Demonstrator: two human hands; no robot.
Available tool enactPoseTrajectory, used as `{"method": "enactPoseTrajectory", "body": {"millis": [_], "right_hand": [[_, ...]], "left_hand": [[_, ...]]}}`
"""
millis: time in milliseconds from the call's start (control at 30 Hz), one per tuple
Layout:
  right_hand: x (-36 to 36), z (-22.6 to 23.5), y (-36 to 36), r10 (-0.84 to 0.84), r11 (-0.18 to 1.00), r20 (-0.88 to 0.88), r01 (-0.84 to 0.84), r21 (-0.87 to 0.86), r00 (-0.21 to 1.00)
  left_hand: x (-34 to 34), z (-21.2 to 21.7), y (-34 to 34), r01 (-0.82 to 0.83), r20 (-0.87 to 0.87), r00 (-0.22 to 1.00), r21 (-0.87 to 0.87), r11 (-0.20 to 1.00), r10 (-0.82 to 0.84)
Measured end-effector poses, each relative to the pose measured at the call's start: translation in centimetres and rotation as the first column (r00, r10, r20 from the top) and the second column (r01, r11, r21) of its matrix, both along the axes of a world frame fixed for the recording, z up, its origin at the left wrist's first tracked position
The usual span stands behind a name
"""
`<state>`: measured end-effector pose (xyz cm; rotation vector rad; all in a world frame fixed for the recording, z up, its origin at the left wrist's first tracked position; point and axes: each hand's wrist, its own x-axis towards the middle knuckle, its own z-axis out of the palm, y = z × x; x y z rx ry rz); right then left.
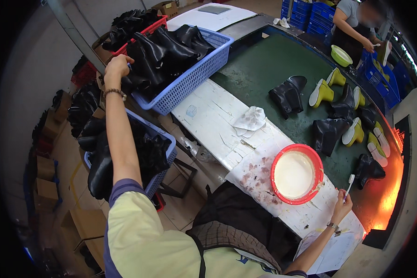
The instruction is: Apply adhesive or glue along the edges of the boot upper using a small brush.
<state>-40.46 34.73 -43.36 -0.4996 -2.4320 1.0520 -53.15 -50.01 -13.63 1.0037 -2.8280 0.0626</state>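
Being held between the fingers of the right hand (342, 206), the white brush (350, 183) is being pointed away from the body, just right of the red bowl (274, 172) of cream-coloured paste (293, 175). The left hand (117, 67) is being extended to the left end of the blue basket (194, 78), close against the black boots (171, 48) heaped inside; its fingers are being curled, but whether they are being clamped on a boot or on the rim cannot be told. Attention is apparently being given to that heap. Good handling is being served if one boot is being singled out and gripped firmly by its shaft, while the bristles are being held clear of sleeve and leather.

The left forearm is being passed above the lower crate (172, 150), so snagging is best being avoided there. The bowl is being supported near the edge of the white board (208, 106), beside the green belt (259, 60). Open room is being offered between basket and crumpled cloth (250, 121); the belt's right side is being crowded by yellow-green boots (322, 94).
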Motion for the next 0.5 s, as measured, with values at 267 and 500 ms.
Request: {"method": "enactPoseTrajectory", "body": {"millis": [267, 500], "right_hand": [[2.8, 2.6, -2.9, -0.023, 0.918, -0.071, -0.007, -0.396, 0.997], [4.1, 4.8, -4.1, -0.041, 0.982, 0.020, 0.044, -0.185, 0.999]], "left_hand": [[0.7, -3.7, 3.0, 0.240, 0.445, 0.889, -0.248, 0.939, -0.109], [1.6, -0.2, -4.9, 0.564, 0.079, 0.826, -0.067, 0.823, -0.559]]}}
